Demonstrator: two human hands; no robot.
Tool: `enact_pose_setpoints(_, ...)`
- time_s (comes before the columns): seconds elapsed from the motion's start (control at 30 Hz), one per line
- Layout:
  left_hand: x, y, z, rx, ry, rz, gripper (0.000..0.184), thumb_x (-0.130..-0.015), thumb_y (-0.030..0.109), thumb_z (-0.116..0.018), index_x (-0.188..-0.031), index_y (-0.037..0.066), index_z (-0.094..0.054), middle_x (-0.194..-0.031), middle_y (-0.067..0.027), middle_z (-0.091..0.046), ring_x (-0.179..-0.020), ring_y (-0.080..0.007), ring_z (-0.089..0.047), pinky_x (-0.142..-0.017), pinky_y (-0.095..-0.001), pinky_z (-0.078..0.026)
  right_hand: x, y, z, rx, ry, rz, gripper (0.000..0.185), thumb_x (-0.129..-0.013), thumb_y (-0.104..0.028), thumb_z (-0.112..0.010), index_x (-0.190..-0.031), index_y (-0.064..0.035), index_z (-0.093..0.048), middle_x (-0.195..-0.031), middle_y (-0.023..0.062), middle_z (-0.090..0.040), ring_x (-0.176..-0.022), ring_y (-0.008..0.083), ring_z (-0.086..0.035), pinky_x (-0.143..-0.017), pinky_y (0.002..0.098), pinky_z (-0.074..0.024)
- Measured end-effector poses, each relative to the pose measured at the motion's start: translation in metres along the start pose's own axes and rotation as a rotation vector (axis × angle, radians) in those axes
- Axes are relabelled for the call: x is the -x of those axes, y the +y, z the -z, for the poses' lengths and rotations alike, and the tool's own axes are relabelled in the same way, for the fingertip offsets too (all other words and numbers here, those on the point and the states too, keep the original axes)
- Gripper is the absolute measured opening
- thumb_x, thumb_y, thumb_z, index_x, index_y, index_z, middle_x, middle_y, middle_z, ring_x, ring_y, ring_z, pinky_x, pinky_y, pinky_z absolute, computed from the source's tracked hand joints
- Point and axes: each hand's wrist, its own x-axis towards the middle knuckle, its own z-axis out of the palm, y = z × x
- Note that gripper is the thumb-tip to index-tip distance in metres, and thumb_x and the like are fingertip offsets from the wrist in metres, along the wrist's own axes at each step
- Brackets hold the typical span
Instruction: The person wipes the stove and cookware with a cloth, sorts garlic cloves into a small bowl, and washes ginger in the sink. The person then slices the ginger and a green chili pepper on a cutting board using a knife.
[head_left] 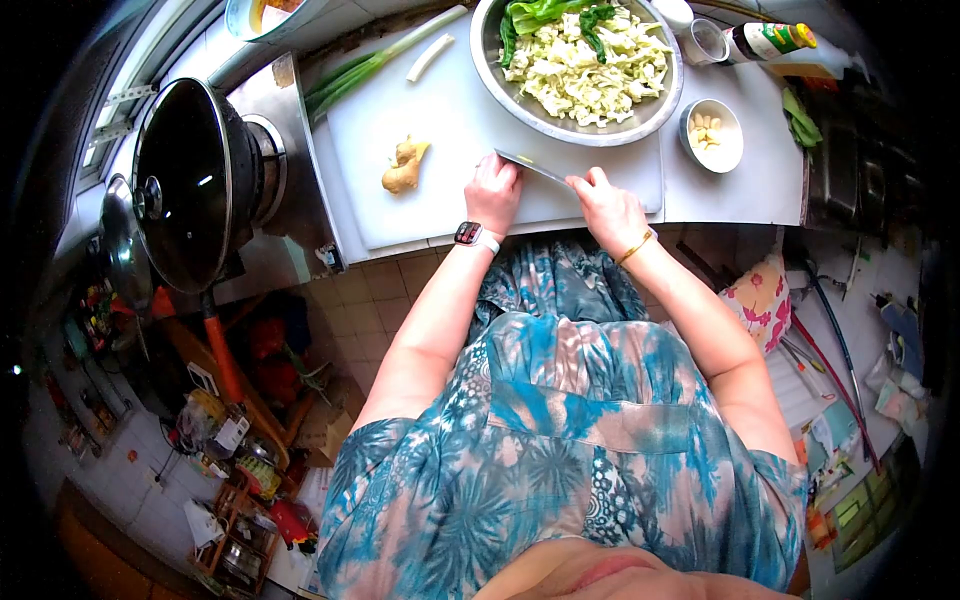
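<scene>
My right hand (612, 212) is wrapped round the handle of a kitchen knife (540, 170), its blade pointing left across the cutting board (450, 215). Close to the blade's tip, my left hand (492, 192) has its fingers pressed together on the board; whatever they pinch is hidden. A small yellowish bit shows by the blade. To the left of that hand lies a knob of ginger (402, 172). Behind my hands stands a metal basin (560, 130) of chopped cabbage (600, 85) with some green leaves.
Scallions (345, 80) and a cut white stalk (430, 58) lie at the board's back left. At right are a small bowl (735, 150) holding garlic cloves (705, 130), a sauce bottle (770, 40) and a clear cup (706, 42). A lidded wok (185, 190) sits on the stove at left.
</scene>
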Motion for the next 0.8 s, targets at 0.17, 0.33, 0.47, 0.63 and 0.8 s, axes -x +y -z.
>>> enact_pose_setpoints(0.17,0.001,0.000,0.001,0.008,-0.001,0.005,0.014,-0.074,0.006,-0.072,-0.081,0.008,-0.060,-0.088,-0.0112,-0.061,-0.083,-0.0318,-0.063,-0.067,-0.0410,-0.054,-0.001,-0.005,-0.010,0.044,-0.057,-0.048,0.027,-0.093,-0.008,-0.050,-0.115,-0.0162,-0.061,-0.104,0.0151,-0.058,-0.073,0.0369,-0.069,-0.064,0.0490,-0.0562)
enact_pose_setpoints(0.33,0.002,0.001,0.001,-0.019,-0.030,0.037,0.016,-0.072,0.005,-0.073,-0.083,0.009,-0.062,-0.089,-0.0102,-0.062,-0.083,-0.0311,-0.063,-0.068,-0.0402,-0.054,-0.021,0.007,-0.033,-0.043,0.035,-0.004,0.026,-0.092,-0.008,-0.051,-0.114,-0.0159,-0.061,-0.102,0.0149,-0.059,-0.074,0.0386,-0.068,-0.065,0.0505,-0.0558)
enact_pose_setpoints(0.47,0.000,-0.001,-0.001,0.068,0.019,0.039,0.015,-0.072,0.005,-0.073,-0.083,0.010,-0.063,-0.088,-0.0095,-0.063,-0.083,-0.0304,-0.064,-0.068,-0.0400,-0.053,-0.022,0.006,-0.024,-0.131,0.094,0.030,0.028,-0.091,-0.009,-0.054,-0.116,-0.0171,-0.063,-0.100,0.0138,-0.061,-0.078,0.0399,-0.067,-0.068,0.0509,-0.0553)
enact_pose_setpoints(0.63,0.002,0.006,-0.002,0.052,0.031,0.063,0.014,-0.072,0.006,-0.073,-0.082,0.010,-0.063,-0.088,-0.0095,-0.063,-0.084,-0.0305,-0.063,-0.069,-0.0406,-0.053,-0.004,0.002,-0.002,-0.096,0.068,0.016,0.027,-0.091,-0.010,-0.056,-0.116,-0.0181,-0.064,-0.099,0.0123,-0.061,-0.078,0.0380,-0.067,-0.067,0.0497,-0.0554)
enact_pose_setpoints(0.8,0.003,0.002,-0.002,-0.012,0.016,0.040,0.015,-0.071,0.006,-0.072,-0.081,0.008,-0.061,-0.089,-0.0115,-0.060,-0.084,-0.0324,-0.061,-0.069,-0.0418,-0.053,-0.002,0.003,-0.004,-0.030,0.041,0.014,0.025,-0.091,-0.011,-0.057,-0.114,-0.0173,-0.063,-0.098,0.0114,-0.060,-0.074,0.0370,-0.067,-0.065,0.0492,-0.0553)
